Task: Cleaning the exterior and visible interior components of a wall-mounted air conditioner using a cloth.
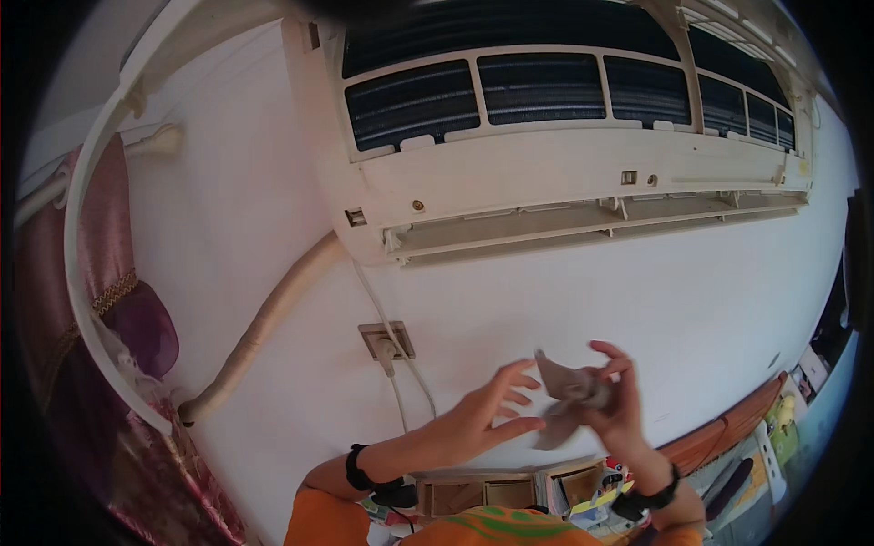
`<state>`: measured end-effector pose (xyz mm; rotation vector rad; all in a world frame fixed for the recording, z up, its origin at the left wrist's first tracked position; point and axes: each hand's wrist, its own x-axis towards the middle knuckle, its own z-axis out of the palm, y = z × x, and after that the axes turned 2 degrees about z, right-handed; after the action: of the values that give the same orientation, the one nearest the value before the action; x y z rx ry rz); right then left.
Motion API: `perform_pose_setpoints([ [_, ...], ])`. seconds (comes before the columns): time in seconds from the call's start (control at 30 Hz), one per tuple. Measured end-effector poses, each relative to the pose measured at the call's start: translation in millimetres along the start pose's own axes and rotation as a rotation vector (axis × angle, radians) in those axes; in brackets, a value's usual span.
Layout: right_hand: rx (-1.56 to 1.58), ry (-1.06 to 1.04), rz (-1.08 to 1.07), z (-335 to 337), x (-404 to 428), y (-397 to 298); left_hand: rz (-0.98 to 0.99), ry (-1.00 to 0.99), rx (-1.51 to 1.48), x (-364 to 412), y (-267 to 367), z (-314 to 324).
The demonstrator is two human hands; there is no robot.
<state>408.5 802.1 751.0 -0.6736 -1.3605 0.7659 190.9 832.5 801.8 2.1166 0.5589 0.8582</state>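
My right hand point(620, 403) grips a crumpled greyish cloth point(570, 392), its loose ends sticking out to the left and hanging below. Just left of the cloth, my left hand point(502, 403) is held with its fingers apart and nothing in it. Both hands are in front of the white wall, below a wall-mounted air conditioner point(532, 160). The unit's front is uncovered, so the dark fins point(539, 89) show behind a cream plastic frame. Along its lower edge the outlet louver point(505, 228) stands tilted out.
A wrapped pipe point(273, 307) slopes down from the unit's left corner. A plug sits in a wall socket point(386, 341), with cords hanging there. Pink and purple curtains point(109, 225) hang at left behind a curved cream panel edge point(72, 252). Below are shelf compartments point(471, 495) and a wooden headboard point(724, 426).
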Motion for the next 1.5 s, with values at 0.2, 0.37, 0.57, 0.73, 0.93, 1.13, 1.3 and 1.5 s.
perform_pose_setpoints([
  [0.2, -0.576, 0.047, -0.531, 62.4, 8.1, -3.8, -0.037, 0.084, -0.37, -5.3, -31.5, -9.4],
  [0.37, -0.397, -0.046, -0.315, 74.4, 6.6, -1.0, 0.236, 0.316, -0.207, -22.9, -20.6, -25.3],
  [0.57, -0.596, 0.19, -0.718, 85.5, 70.2, -76.7, 0.528, 0.787, 0.311, -25.0, -22.3, -76.4],
  [0.73, -0.693, 0.138, -1.299, 134.9, 151.6, -140.2, 0.537, 0.903, 0.391, -29.6, -36.3, -84.8],
  [0.93, -0.603, 0.225, -1.568, 185.4, 208.3, -179.4, 0.472, 0.9, 0.476, -36.7, -57.9, -97.5],
  [1.13, -0.743, 0.242, -1.545, 211.5, 222.1, -174.9, 0.49, 0.893, 0.455, -40.0, -68.4, -123.3],
  [1.3, -0.906, 0.084, -1.434, 198.8, 176.4, -133.4, 0.464, 0.908, 0.42, -57.5, -83.8, -140.4],
  [1.5, -1.469, -0.085, -1.023, 188.3, 138.5, -105.7, 0.483, 0.883, 0.382, -75.8, -83.3, -157.3],
])
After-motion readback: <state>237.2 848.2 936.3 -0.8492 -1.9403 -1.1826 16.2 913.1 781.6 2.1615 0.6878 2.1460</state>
